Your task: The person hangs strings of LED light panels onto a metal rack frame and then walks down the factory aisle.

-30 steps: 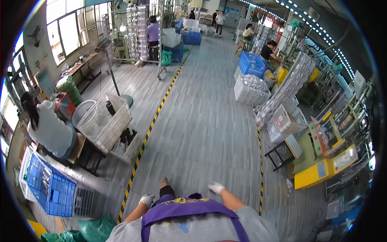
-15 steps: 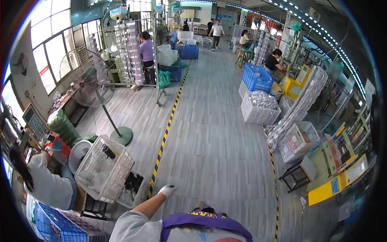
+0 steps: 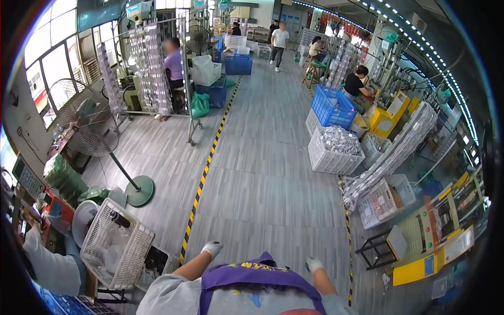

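My left hand [image 3: 212, 248], in a white glove with darker fingertips, hangs low in front of me at the left, its fingers curled with nothing seen in them. My right hand [image 3: 314, 264], also in a pale glove, is low at the right, fingers loosely apart and holding nothing visible. Both hands are over the grey plank-patterned floor [image 3: 262, 194] and touch nothing. A purple apron [image 3: 252, 276] with yellow lettering covers my chest between them. Nearest my left hand, on the floor side, runs a yellow-and-black striped line [image 3: 198, 194].
At the left stand a white basket [image 3: 126, 236] with clear bags, a floor fan [image 3: 140, 190] and a seated person [image 3: 55, 262]. White crates [image 3: 336, 160], a blue crate [image 3: 334, 107] and yellow machine parts [image 3: 415, 271] line the right. A person [image 3: 279, 44] is on the aisle ahead.
My view has moved forward along the aisle, and things at both sides sit nearer or lower. My right hand has come into view. The person ahead appears closer.
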`<state>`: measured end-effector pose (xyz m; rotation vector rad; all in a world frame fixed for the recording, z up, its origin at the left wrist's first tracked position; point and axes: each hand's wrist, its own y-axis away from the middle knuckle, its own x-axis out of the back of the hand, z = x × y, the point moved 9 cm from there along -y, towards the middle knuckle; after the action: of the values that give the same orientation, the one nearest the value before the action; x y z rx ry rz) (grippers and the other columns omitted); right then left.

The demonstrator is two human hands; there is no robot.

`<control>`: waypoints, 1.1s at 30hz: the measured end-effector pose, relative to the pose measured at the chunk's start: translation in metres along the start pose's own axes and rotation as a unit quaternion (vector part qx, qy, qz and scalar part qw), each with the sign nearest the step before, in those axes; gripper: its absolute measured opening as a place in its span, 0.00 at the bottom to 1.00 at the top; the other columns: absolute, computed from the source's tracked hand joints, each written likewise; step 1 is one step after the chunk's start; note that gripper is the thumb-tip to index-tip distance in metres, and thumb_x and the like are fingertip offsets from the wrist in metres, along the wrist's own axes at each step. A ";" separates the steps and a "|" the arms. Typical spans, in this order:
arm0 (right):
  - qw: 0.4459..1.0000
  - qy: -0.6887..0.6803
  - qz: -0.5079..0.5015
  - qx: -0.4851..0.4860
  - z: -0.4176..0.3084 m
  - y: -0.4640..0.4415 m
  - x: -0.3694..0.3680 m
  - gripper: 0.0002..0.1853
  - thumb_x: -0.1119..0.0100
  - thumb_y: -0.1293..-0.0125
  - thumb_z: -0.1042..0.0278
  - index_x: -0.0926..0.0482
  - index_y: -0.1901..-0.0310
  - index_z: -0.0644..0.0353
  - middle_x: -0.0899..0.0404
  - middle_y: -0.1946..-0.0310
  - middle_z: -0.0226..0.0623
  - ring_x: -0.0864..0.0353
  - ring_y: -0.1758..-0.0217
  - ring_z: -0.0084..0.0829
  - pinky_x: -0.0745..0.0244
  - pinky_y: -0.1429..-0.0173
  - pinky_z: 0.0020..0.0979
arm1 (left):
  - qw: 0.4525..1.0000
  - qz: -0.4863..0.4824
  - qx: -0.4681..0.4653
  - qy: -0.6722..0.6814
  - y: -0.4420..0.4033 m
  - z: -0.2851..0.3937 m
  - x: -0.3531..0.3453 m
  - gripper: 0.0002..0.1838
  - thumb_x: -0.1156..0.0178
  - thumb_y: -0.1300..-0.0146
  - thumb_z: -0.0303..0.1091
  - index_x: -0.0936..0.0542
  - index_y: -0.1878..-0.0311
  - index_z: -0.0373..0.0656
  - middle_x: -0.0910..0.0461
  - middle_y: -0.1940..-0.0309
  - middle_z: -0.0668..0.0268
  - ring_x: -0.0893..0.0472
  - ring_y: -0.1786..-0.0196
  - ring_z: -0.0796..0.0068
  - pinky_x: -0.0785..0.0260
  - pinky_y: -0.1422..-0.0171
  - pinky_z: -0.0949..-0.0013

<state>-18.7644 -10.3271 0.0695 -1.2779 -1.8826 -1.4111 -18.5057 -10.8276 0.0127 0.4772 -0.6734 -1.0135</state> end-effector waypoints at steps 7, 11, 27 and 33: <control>0.918 -0.311 -0.107 0.221 -0.221 -0.007 -0.008 0.23 0.44 0.29 0.62 0.27 0.38 0.69 0.17 0.60 0.38 0.18 0.62 0.25 0.23 0.58 0.27 | 0.994 -0.076 -0.018 -0.078 -0.090 0.054 0.010 0.29 0.42 0.36 0.47 0.24 0.36 0.39 0.16 0.51 0.62 0.17 0.56 0.69 0.26 0.54 0.65; 0.962 -0.231 -0.139 0.038 -0.160 0.007 -0.066 0.26 0.40 0.32 0.59 0.26 0.37 0.66 0.17 0.57 0.37 0.19 0.60 0.26 0.23 0.54 0.33 | 0.988 -0.128 -0.023 -0.083 -0.101 0.120 0.010 0.30 0.43 0.36 0.50 0.24 0.35 0.43 0.16 0.51 0.61 0.17 0.57 0.69 0.27 0.59 0.66; 0.993 0.094 -0.053 -0.040 -0.021 0.126 -0.330 0.17 0.40 0.38 0.54 0.20 0.56 0.58 0.20 0.51 0.57 0.19 0.51 0.55 0.24 0.47 0.44 | 0.900 -0.227 -0.093 -0.360 -0.227 0.151 0.118 0.33 0.44 0.39 0.53 0.23 0.37 0.39 0.21 0.40 0.52 0.23 0.36 0.53 0.34 0.31 0.61; 0.824 -0.522 0.176 -0.132 -0.056 0.166 -0.276 0.11 0.46 0.30 0.57 0.26 0.66 0.55 0.24 0.74 0.33 0.22 0.70 0.34 0.28 0.69 0.40 | 0.857 -0.363 -0.095 -0.354 -0.190 0.149 0.069 0.31 0.43 0.38 0.52 0.22 0.37 0.40 0.21 0.39 0.53 0.24 0.35 0.55 0.35 0.30 0.61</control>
<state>-18.5009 -10.4818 -0.0468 -2.7691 -1.8447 -0.7942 -18.7020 -10.9847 0.0145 0.1539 -1.0641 -2.0064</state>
